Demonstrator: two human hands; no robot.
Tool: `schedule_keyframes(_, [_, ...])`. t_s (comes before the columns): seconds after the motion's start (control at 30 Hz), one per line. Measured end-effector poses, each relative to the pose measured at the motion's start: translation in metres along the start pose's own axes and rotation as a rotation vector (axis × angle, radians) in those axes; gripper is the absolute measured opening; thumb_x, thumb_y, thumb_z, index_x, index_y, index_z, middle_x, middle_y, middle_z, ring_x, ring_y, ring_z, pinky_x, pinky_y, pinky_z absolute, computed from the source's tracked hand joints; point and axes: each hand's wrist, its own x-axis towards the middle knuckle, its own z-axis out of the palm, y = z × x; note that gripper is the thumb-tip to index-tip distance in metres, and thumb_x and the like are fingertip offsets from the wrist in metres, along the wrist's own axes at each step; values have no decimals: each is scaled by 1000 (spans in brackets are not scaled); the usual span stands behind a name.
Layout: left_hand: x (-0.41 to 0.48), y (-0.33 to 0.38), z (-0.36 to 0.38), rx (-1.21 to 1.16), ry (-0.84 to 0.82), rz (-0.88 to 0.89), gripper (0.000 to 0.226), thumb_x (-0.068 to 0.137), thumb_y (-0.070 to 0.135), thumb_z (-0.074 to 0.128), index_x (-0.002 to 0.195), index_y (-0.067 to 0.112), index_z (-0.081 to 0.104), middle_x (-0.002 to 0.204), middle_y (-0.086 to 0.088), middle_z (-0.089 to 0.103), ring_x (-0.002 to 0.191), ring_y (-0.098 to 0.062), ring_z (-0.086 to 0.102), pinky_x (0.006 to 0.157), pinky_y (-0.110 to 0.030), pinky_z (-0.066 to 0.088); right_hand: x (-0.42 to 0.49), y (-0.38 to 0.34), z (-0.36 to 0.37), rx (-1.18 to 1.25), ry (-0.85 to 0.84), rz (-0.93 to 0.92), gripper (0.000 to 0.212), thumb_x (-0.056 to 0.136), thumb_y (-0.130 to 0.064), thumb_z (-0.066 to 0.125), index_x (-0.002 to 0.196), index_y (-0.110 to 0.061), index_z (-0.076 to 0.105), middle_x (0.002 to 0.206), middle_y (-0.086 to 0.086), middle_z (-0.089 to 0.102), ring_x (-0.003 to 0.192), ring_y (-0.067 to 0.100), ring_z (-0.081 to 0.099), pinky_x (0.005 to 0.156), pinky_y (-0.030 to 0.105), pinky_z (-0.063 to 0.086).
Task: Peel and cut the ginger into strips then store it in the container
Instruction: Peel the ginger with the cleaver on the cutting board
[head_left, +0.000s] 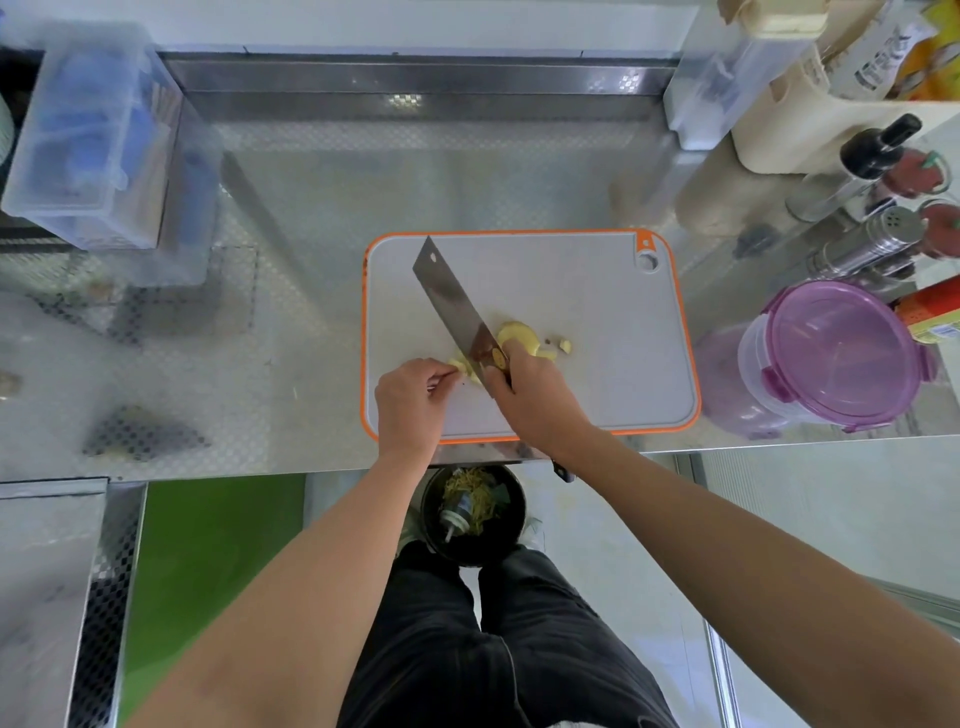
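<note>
Ginger piece (469, 372) pinched by left fingers (442, 375), against cleaver blade (455, 306) (right fingers (503, 387) wrapped round handle (563, 473))

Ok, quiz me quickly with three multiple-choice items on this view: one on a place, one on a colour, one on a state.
1. Relative to the cutting board, the purple-lidded container stands:
A. on it
B. right of it, on the counter
C. left of it

2. The cutting board's rim is:
A. orange
B. green
C. blue

3. The cleaver is:
A. lying flat on the counter
B. gripped by the right hand over the board
C. dropped on the floor

Answers:
1 B: the container sits on the steel counter past the board's right edge.
2 A: an orange band runs round the grey board.
3 B: the right hand grips the handle, with the blade beside the ginger piece that the left hand pinches.
</note>
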Motion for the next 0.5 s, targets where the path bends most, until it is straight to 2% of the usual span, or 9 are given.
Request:
schedule_keyframes(0.2, [1, 1, 1, -10, 1, -2, 9, 82, 13, 73, 86, 7, 76, 84, -7, 74, 76, -15, 68, 76, -28, 55, -8, 3, 3, -104, 12, -31, 19, 97, -18, 42, 83, -10, 31, 58, 8, 37, 50, 23, 32, 43, 29, 17])
schedule_keyframes(0.4, [2, -1, 2, 6, -2, 11, 8, 83, 12, 72, 87, 7, 76, 85, -7, 74, 78, -17, 69, 77, -32, 56, -11, 2, 5, -119, 16, -40, 19, 98, -18, 41, 84, -9, 31, 56, 2, 33, 49, 15, 27, 44, 29, 16])
schedule_keyframes(0.5, [0, 0, 4, 10, 3, 15, 8, 83, 12, 72, 87, 6, 76, 85, -7, 74, 78, -18, 69, 77, -32, 56, -12, 1, 7, -134, 6, -17, 18, 99, -19, 40, 87, -9, 31, 57, 1, 34, 49, 17, 30, 44, 28, 17])
